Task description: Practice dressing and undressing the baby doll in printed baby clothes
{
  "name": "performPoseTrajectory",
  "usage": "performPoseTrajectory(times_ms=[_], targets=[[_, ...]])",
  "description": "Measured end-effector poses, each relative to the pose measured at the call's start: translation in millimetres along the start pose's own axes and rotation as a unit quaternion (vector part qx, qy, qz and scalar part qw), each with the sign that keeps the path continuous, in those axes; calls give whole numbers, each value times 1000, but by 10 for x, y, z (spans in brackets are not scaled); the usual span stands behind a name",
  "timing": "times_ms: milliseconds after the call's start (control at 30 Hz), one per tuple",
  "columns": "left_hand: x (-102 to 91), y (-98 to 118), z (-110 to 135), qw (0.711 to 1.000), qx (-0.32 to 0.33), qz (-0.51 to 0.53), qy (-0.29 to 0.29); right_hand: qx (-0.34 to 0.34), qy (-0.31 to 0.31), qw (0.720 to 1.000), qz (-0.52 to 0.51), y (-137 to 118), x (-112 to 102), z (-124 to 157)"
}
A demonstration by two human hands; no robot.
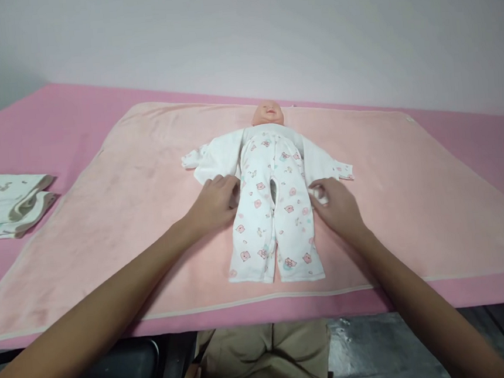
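Note:
A baby doll (pixel 267 114) lies on its back on a pale pink towel (pixel 136 181), head toward the wall. It wears a white top (pixel 218 154) and white trousers (pixel 272 222) printed with small pink and teal figures. My left hand (pixel 215 203) rests at the doll's left side by the trouser waist, its fingers curled onto the cloth. At the other side my right hand (pixel 337 205) has its fingers closed on a fold of white fabric near the hip and the sleeve's cuff.
The towel lies on a bright pink table cover (pixel 30 123) that runs to the wall. Folded white baby clothes (pixel 8 204) lie at the far left. Below the table's front edge are my beige trousers (pixel 267 358) and a dark object (pixel 130 364).

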State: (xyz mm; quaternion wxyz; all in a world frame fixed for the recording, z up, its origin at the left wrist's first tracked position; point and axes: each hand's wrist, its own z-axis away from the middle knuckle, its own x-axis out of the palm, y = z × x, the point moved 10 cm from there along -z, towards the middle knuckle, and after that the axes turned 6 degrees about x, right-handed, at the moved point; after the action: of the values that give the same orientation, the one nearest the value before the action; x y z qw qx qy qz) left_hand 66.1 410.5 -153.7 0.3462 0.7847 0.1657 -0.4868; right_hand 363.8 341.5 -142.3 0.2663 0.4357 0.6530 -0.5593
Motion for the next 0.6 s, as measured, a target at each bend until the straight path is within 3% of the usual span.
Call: performPoseTrajectory(times_ms=[67, 100, 200, 267, 333, 400, 467, 533, 600], targets=[[-188, -158, 19, 997, -32, -50, 40, 96, 75, 992, 29, 325, -231, -24], [-299, -287, 43, 993, -69, -73, 67, 137, 83, 986, 49, 480, -283, -27], [-568, -759, 194, 957, -222, -146, 119, 206, 50, 973, 89, 791, -255, -34], [-634, -1015, 282, 932, -302, -169, 106, 214, 29, 971, 103, 844, -205, -53], [-610, -1167, 283, 928, -335, -153, 58, 215, -6, 970, 110, 814, -154, -104], [-566, -1194, 205, 934, -335, -121, 5, 211, -47, 974, 71, 692, -143, -201], [-536, -1113, 79, 942, -319, -103, -30, 180, -31, 983, -10, 413, -276, -357], [-533, -1002, -35, 941, -316, -114, -30, 98, 37, 991, -81, -45, -498, -508], [-520, -905, -94, 934, -329, -142, -3, -23, 81, 992, -95, -631, -583, -541]])
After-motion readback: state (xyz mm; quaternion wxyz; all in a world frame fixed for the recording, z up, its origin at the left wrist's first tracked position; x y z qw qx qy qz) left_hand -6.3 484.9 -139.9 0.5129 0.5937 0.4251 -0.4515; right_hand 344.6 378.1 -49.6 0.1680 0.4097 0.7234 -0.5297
